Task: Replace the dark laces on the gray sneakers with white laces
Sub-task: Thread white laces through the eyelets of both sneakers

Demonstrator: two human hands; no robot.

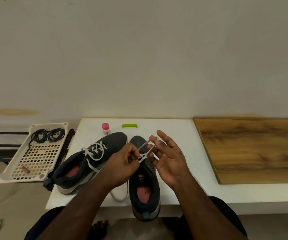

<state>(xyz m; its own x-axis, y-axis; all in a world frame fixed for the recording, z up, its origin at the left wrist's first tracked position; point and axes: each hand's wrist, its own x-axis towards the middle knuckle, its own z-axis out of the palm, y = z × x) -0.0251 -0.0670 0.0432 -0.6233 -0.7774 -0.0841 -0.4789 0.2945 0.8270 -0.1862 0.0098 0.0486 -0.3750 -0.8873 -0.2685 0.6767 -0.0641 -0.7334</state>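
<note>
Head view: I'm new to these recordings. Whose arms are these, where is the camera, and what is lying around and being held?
There is no machine here. A person wears a camera on the head, looking down at their own two arms. Two gray sneakers sit on a white table. The left sneaker already carries a white lace. Over the right sneaker, the left hand pinches another white lace, which loops round a finger of the right hand; the other fingers are spread. The removed dark laces lie coiled in a perforated tray to the left. Behind the sneakers stand a pink-capped bottle and a green piece; a wooden board lies on the right.
</note>
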